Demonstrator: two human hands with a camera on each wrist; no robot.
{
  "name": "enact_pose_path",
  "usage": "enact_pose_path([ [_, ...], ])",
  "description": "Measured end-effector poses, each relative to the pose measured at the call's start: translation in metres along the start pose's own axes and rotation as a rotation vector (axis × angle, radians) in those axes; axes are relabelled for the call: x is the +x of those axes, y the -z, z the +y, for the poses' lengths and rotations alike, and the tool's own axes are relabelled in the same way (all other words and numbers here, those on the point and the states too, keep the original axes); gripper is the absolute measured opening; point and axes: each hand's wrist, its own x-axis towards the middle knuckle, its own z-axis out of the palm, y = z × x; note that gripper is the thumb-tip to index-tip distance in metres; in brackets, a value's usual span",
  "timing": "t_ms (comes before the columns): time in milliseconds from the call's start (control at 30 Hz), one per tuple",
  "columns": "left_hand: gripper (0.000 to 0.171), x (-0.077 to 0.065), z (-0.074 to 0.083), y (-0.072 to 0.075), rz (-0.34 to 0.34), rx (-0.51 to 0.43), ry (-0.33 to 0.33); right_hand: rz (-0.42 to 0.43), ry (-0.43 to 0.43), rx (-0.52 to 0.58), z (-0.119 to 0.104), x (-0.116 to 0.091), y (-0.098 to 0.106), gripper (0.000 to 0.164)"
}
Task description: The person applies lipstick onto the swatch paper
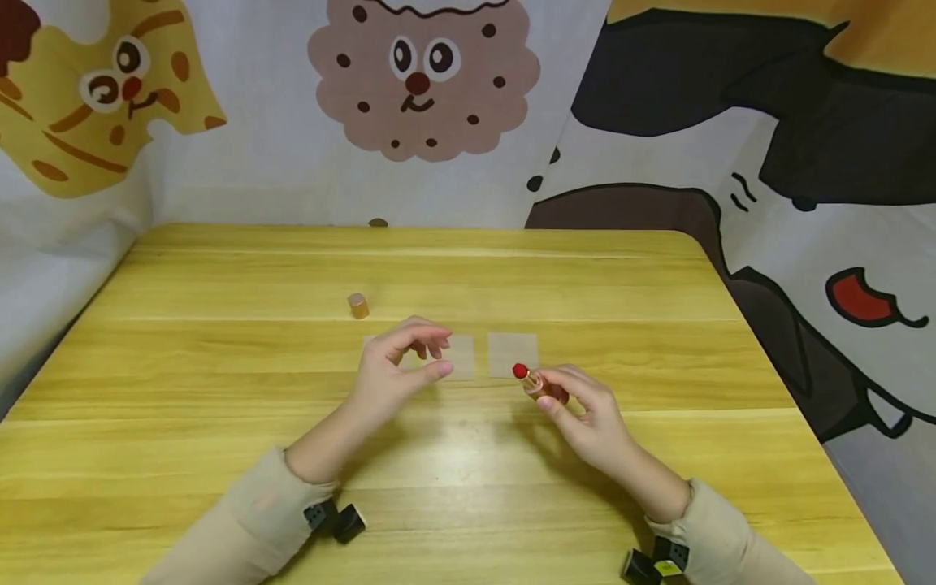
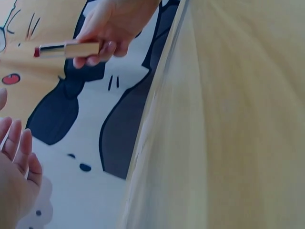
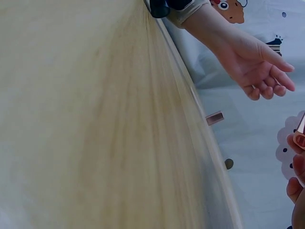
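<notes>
A lipstick (image 1: 539, 385) with a red tip and a gold-coloured tube is pinched between the thumb and fingers of my right hand (image 1: 588, 414). Its red end points up and to the left. My left hand (image 1: 398, 361) hovers over the table with relaxed, slightly bent fingers and holds nothing. The lipstick's cap (image 1: 358, 305) stands on the table beyond the left hand. Under and beside the hands lie pale square sheets, one (image 1: 513, 354) near the lipstick tip and another (image 1: 460, 357) partly covered by the left hand.
The wooden table (image 1: 453, 276) spans the view, with a cartoon-printed cloth (image 1: 256, 171) hanging behind it. Small black devices are strapped at both cuffs, one (image 1: 336, 520) at the left sleeve and one (image 1: 654, 561) at the right.
</notes>
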Motion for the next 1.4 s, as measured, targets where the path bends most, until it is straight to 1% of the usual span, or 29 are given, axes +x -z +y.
enact_pose_path([
  [267, 0.031, -0.006, 0.000, 0.028, 0.018, 0.017, 0.026, -0.008, -0.018, 0.001, 0.000, -0.001, 0.001, 0.025],
  [400, 0.035, -0.008, -0.003, 0.042, 0.027, 0.048, 0.039, -0.012, -0.021, 0.001, 0.000, -0.002, 0.001, 0.024],
  [500, 0.040, -0.010, -0.007, 0.053, 0.024, 0.088, 0.066, -0.016, -0.026, 0.000, 0.000, -0.002, 0.001, 0.026],
  [567, 0.043, -0.011, -0.008, 0.061, 0.013, 0.110, 0.098, -0.017, -0.030, -0.001, 0.000, -0.002, 0.001, 0.028],
  [700, 0.046, -0.016, -0.012, 0.075, -0.027, 0.169, 0.183, -0.016, -0.025, 0.000, 0.000, -0.002, 0.001, 0.028],
  [900, 0.049, -0.022, -0.017, 0.096, -0.123, 0.254, 0.317, -0.015, -0.022, 0.011, 0.001, -0.003, 0.001, 0.025],
  [1033, 0.053, -0.026, -0.018, 0.110, -0.158, 0.321, 0.404, -0.018, -0.017, 0.014, 0.001, -0.003, 0.000, 0.028],
  [1167, 0.056, -0.028, -0.018, 0.120, -0.203, 0.368, 0.443, -0.025, -0.021, 0.010, 0.002, -0.003, -0.001, 0.031],
  [1233, 0.059, -0.028, -0.019, 0.123, -0.231, 0.380, 0.458, -0.025, -0.024, 0.008, 0.002, -0.003, -0.001, 0.029],
  [1400, 0.065, -0.028, -0.023, 0.128, -0.281, 0.397, 0.503, -0.032, -0.029, 0.013, 0.001, -0.003, -0.001, 0.026],
])
